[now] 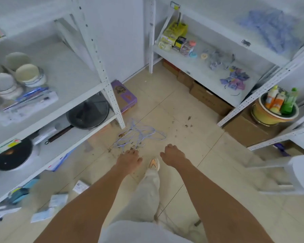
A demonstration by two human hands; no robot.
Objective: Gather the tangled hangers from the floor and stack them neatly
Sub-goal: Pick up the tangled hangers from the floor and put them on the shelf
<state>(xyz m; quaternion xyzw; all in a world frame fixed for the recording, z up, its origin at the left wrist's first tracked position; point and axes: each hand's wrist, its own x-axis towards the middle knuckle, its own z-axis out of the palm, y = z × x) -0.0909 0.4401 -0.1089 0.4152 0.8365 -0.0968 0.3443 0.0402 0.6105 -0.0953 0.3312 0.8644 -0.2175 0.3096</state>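
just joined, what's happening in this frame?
A person stands between white shelving units, both arms stretched down toward a tangle of pale purple wire hangers on the tiled floor. The left hand hovers at the near edge of the tangle; the right hand is just beside it, fingers loosely curled. Neither hand grips anything yet, so no hanger is gathered or stacked. Bits of debris lie scattered around the hangers.
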